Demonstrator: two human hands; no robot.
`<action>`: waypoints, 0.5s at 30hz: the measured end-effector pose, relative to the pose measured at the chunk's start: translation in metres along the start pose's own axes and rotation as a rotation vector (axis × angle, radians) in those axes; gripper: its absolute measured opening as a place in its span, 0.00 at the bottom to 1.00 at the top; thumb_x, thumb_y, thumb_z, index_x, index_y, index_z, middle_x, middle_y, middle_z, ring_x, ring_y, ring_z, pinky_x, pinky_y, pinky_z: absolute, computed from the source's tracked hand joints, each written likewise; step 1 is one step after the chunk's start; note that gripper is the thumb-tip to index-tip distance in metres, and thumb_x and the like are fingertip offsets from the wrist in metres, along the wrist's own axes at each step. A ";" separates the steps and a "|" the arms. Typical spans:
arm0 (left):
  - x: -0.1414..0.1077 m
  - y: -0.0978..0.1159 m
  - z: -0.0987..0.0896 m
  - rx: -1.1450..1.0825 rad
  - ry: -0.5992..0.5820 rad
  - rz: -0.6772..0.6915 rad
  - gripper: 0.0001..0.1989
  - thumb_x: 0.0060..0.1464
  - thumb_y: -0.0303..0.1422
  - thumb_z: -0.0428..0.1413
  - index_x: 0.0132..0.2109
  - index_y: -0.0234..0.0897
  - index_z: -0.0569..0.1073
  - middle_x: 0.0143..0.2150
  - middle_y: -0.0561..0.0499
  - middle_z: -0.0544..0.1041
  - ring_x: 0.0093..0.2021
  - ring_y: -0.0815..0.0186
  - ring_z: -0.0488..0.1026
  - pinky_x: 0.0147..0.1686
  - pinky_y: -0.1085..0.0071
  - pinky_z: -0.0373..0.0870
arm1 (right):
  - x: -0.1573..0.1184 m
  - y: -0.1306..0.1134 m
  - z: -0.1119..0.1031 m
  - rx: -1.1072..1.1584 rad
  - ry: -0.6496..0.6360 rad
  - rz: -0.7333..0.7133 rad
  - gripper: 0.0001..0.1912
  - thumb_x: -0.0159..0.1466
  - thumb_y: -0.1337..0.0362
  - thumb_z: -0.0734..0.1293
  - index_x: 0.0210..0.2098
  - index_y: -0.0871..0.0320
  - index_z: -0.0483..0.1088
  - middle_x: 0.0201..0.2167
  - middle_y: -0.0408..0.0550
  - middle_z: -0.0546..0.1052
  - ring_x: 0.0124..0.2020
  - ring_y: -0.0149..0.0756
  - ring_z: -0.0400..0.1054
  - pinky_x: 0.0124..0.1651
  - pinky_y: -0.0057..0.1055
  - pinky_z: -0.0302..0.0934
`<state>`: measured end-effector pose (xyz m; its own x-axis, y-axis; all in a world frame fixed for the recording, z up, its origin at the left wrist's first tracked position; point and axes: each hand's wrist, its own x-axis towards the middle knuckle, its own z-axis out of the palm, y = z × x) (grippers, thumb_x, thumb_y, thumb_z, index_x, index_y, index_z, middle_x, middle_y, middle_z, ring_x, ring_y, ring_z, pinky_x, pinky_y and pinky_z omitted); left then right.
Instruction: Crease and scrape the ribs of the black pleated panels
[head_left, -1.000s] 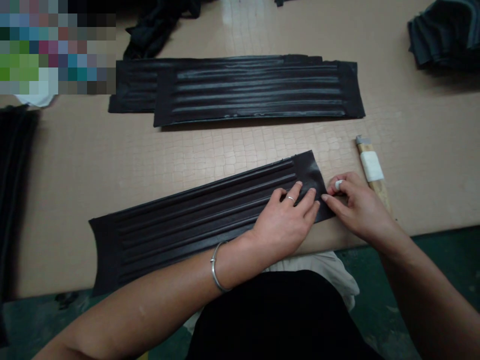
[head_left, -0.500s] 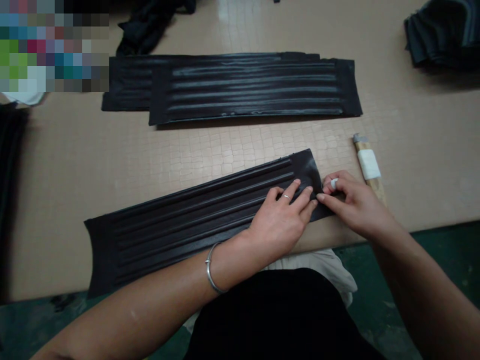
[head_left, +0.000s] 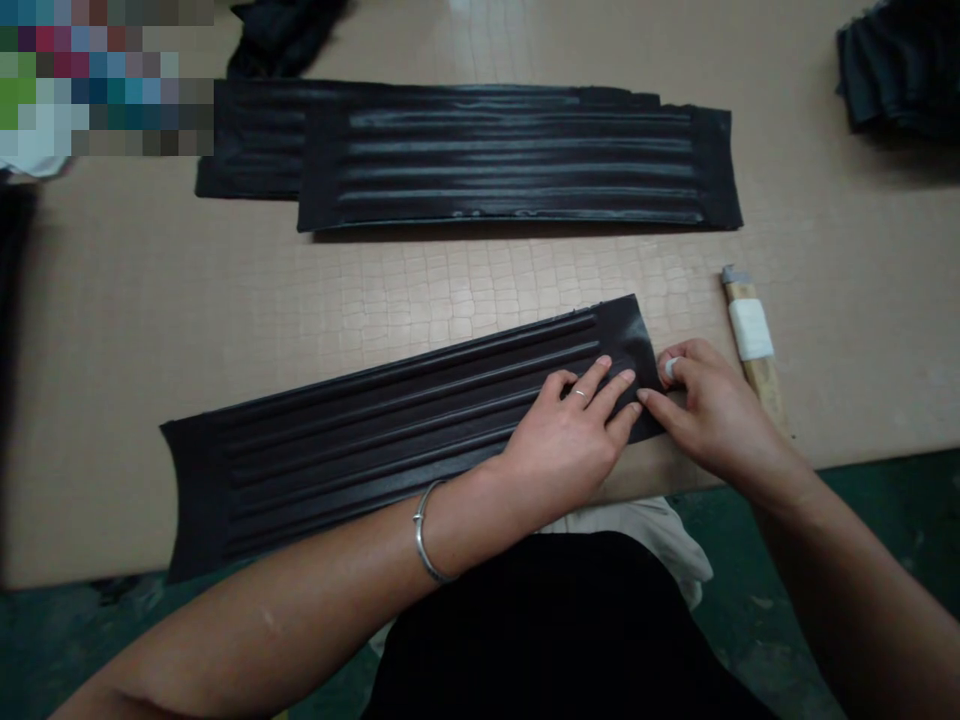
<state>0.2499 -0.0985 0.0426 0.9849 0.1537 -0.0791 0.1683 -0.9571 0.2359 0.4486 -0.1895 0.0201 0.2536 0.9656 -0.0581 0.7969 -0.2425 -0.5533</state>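
Note:
A long black ribbed panel (head_left: 405, 400), leather-like, lies at a slant along the near edge of the table. Raised ridges run lengthwise between its smooth ends. My left hand (head_left: 562, 440) rests flat near the panel's right end, fingers spread and pressing on the surface. At that end's edge, my right hand (head_left: 701, 405) pinches the panel's lower right side between thumb and fingers. White tape wraps one right finger, and the fingertips are partly hidden by the hand. Just beyond my right hand lies a flat wooden stick (head_left: 763, 390) with a white wrap and a grey tip.
Farther back, several similar black ribbed panels (head_left: 517, 160) lie overlapping. Stacked dark pieces (head_left: 900, 70) sit at the far right. A dark bundle (head_left: 281, 35) is at the back left, and more dark material (head_left: 15, 260) lines the left edge. Tan textured sheeting covers the table (head_left: 465, 270).
The lower right corner of the panel, which stuck out under my right hand, now sits in closer. My right hand keeps its pinch; my left stays flat. The camera view has shifted slightly.

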 end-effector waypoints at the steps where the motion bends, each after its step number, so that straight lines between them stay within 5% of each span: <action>1: 0.000 0.000 0.000 -0.005 -0.005 -0.002 0.22 0.71 0.29 0.47 0.68 0.36 0.68 0.74 0.39 0.61 0.73 0.44 0.59 0.57 0.50 0.66 | 0.000 0.000 0.000 0.004 -0.002 0.004 0.12 0.63 0.55 0.66 0.29 0.51 0.60 0.37 0.53 0.70 0.40 0.50 0.68 0.43 0.48 0.64; 15: -0.001 -0.002 0.005 0.018 0.064 0.018 0.21 0.72 0.30 0.46 0.67 0.35 0.70 0.72 0.37 0.64 0.71 0.42 0.62 0.55 0.51 0.68 | 0.005 0.005 -0.005 0.033 -0.032 -0.004 0.10 0.61 0.57 0.68 0.30 0.51 0.61 0.38 0.51 0.70 0.39 0.45 0.68 0.42 0.43 0.65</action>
<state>0.2485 -0.0982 0.0373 0.9884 0.1511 -0.0126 0.1502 -0.9641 0.2191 0.4569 -0.1864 0.0208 0.2320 0.9692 -0.0822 0.7792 -0.2358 -0.5807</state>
